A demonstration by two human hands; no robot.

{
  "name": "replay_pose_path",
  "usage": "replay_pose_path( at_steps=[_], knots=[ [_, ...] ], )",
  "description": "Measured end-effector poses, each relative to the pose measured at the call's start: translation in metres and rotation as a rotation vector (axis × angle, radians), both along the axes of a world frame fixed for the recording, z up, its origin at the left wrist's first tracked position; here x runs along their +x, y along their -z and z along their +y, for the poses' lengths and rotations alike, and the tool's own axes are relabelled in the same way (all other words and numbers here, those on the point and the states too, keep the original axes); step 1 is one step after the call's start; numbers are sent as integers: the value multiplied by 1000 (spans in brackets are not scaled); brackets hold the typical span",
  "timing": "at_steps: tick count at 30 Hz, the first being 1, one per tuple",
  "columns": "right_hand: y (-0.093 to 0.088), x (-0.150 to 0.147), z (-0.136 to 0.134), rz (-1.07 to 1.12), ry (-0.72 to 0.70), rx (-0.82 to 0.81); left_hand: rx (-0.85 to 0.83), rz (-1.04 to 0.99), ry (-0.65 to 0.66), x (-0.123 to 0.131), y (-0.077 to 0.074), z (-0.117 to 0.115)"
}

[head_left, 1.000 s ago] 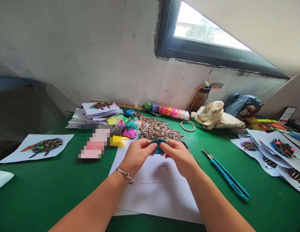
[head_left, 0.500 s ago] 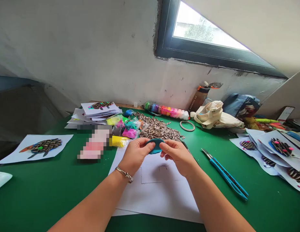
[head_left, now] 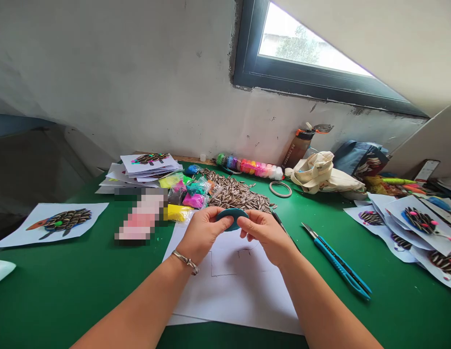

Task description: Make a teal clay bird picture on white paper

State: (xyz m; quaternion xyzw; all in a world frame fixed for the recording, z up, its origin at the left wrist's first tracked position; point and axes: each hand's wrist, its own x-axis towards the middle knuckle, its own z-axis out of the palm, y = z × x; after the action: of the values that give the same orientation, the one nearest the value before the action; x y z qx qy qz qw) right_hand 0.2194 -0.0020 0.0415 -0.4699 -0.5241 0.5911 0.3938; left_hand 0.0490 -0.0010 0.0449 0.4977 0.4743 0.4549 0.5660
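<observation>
Teal disc [head_left: 232, 214], pinched at its edges by left hand [head_left: 202, 233] and right hand [head_left: 268, 234] above paper [head_left: 228, 303], is probably light, soft, easily dented, best held by the rim.

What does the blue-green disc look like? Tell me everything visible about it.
The blue-green disc is one plain colour, smooth and rounded, without visible markings; it looks like soft modelling clay. Its broad face shows, but its underside and thickness cannot be judged. It is held up above the white paper, gripped at its left side by the left hand and at its right by the right hand, whose thumbs partly cover it.
</observation>
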Motion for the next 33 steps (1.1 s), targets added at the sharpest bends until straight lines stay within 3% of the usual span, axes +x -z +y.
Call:
replay_pose_path(
  at_steps=[9, 20, 33],
  knots=[
    [4, 3, 0, 64, 43, 83, -26, 31, 91, 1, 0, 0],
    [9, 2, 1, 105, -155, -64, -7, 49, 52, 3, -3, -2],
    [6, 2, 1, 121, -65, 9, -48, 71, 96, 1, -3, -3]
  ],
)
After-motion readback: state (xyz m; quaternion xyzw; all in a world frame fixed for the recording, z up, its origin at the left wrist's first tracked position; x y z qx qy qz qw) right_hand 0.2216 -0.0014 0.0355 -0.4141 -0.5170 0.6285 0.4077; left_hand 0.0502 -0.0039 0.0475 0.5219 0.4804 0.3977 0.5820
